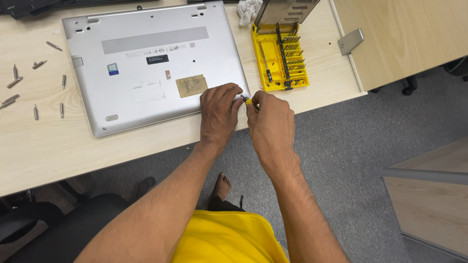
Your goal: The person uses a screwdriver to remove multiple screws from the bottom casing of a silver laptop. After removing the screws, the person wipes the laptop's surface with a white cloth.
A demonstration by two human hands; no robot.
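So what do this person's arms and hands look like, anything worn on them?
Both the left hand and the right hand are bare: no gloves, rings, watch or wristband visible. The forearms are bare too, with no sleeves reaching them. The only clothing in view is a bright yellow garment at the lap.

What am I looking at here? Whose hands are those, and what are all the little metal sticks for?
The camera sits on a person's head and looks down, so these are that person's own hands. A silver laptop lies upside down on a pale wooden table. The left hand presses on the laptop's near corner. The right hand holds a small yellow screwdriver with its tip at that corner. Behind them is an open yellow case of screwdriver tips. The loose metal sticks on the left are more tips. A crumpled white tissue lies by the case.
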